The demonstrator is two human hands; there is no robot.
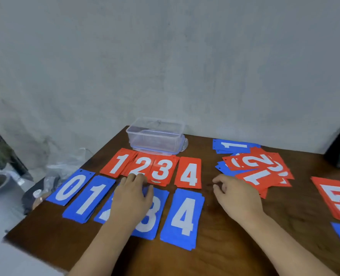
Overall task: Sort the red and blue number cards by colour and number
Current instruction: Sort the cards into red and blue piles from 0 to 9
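Off the table's (215,246) left edge lies a crumpled plastic bag (65,172). Blue piles 0 (70,187), 1 (89,199), 2 (104,215), 3 (151,216) and 4 (183,218) form the near row, with red 1 (118,163), 2 (141,164), 3 (162,169) and 4 (189,173) behind. The left hand (133,196) covers much of blue 2, its relaxed fingertips resting on red 2's near edge. A clear box (155,136) stands behind the reds; I cannot tell its contents. The right hand (237,196), loosely curled and holding nothing, hovers over bare wood beside a mixed heap (259,170). Red 5s (336,200) lie at the right edge.
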